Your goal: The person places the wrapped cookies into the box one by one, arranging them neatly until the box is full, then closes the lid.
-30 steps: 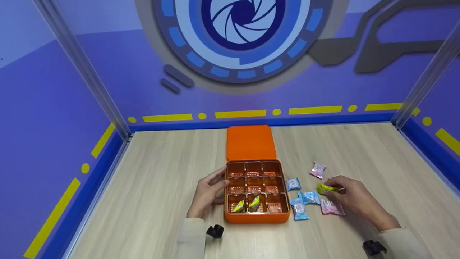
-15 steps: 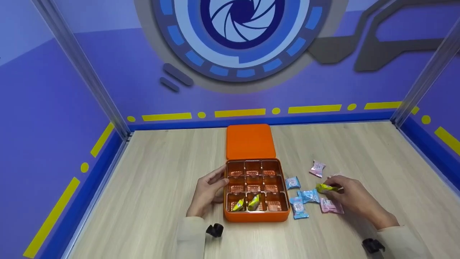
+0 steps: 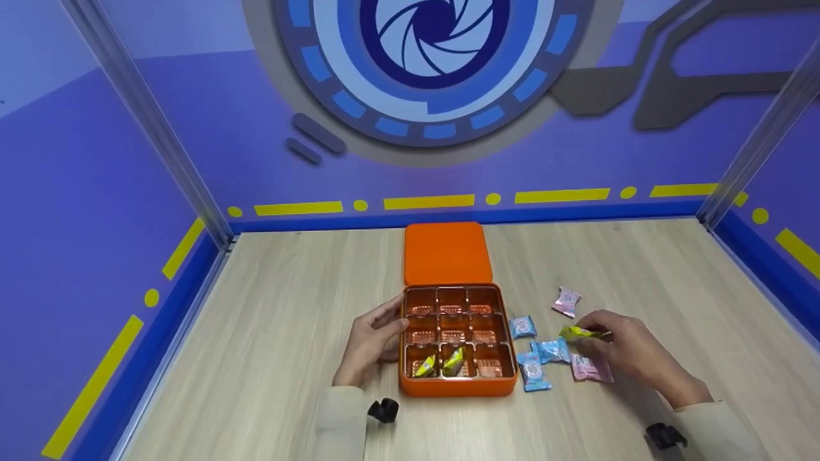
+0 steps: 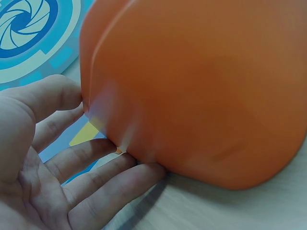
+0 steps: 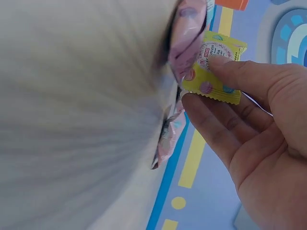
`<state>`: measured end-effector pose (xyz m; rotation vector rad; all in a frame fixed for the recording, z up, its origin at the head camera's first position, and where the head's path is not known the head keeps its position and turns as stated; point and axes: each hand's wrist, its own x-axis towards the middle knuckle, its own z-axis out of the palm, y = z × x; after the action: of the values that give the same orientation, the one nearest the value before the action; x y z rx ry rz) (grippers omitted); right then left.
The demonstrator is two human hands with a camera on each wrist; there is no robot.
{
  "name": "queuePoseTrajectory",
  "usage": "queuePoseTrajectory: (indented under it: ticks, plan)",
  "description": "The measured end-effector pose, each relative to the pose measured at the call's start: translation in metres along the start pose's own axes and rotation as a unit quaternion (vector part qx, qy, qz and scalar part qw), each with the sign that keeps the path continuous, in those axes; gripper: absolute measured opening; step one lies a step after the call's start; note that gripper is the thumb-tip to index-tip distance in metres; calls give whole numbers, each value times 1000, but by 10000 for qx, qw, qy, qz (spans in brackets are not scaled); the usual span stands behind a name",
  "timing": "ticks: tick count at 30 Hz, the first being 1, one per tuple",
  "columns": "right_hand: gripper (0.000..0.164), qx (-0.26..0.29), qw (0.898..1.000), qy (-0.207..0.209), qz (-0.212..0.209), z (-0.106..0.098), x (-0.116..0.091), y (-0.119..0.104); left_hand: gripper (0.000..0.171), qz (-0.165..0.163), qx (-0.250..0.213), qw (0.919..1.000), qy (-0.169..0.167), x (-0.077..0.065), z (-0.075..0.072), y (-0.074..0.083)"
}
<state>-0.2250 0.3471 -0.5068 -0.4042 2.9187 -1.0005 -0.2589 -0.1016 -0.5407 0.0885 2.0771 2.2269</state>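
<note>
My left hand [image 3: 368, 346] rests against the left side of an orange box [image 3: 458, 387], its thumb on the rim and its fingertips touching the side wall in the left wrist view. A clear insert divides the box into several compartments. Two yellow-wrapped candies lie in the front row: one candy [image 3: 425, 366] in the left compartment, another candy [image 3: 454, 362] in the middle one. To the right, my right hand [image 3: 631, 349] pinches a yellow-wrapped candy [image 5: 207, 72] between thumb and fingers, just over the pink and blue candies.
Blue-wrapped candies [image 3: 533, 371] lie beside the box's right wall. A pink candy [image 3: 590, 368] is under my right hand, and another pink candy [image 3: 566, 301] lies farther back. Behind the box is its orange lid [image 3: 447, 253], near the purple back wall [image 3: 211, 141].
My right hand holds the yellow candy throughout and has shifted it slightly to the left. The left hand and the box stay in place.
</note>
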Motion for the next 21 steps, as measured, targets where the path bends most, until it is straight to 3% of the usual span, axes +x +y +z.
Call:
queuePoseTrajectory:
  ticks: [13, 21]
  plan:
    - [27, -130, 9960, 446, -764, 0, 1, -8, 53, 171, 88, 9998, -72, 1, -1, -1]
    - [28, 33, 9963, 461, -718, 1, 5, -15, 54, -12, -81, 9999, -72, -1, -1, 1]
